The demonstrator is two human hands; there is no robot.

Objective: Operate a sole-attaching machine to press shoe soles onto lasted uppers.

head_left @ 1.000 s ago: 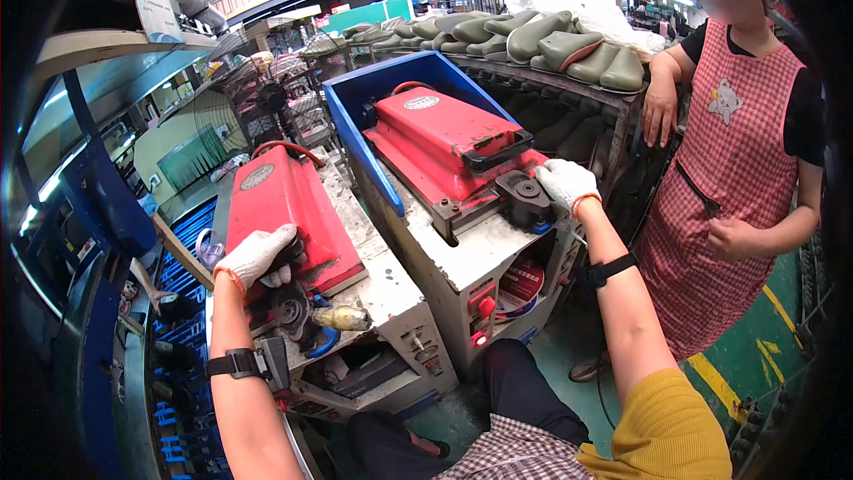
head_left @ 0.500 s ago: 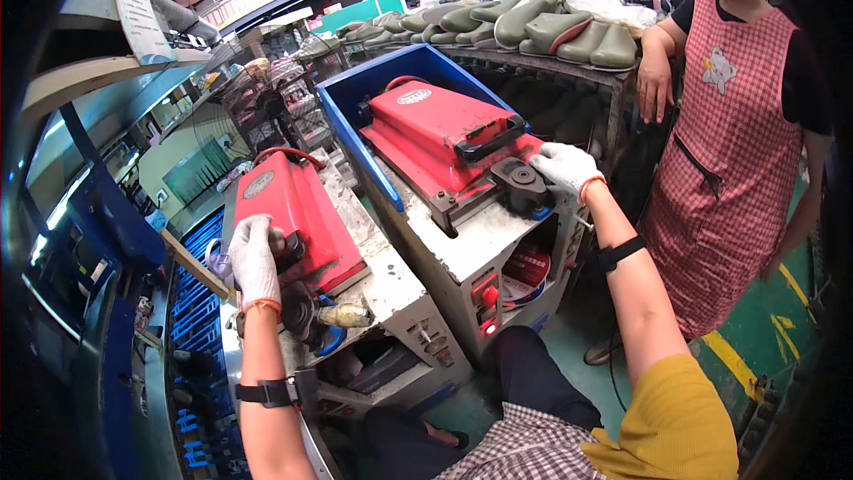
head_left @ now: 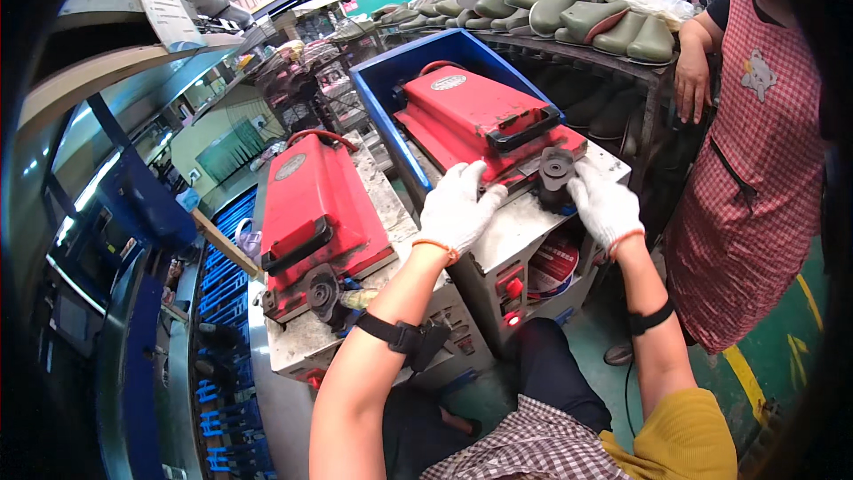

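From here: black knob at right red lid's near end, between hands | right hand nearer, at knob's right, grip I can't tell | left hand left, apart, fingers loosely spread, holding nothing visible | lid's long axis far-left to near-right

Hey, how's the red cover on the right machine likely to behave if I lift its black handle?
The red cover looks rigid, judging by its crisp folded edges. Being long and broad, it may feel heavy. Its raised black handle should probably offer a secure grip.
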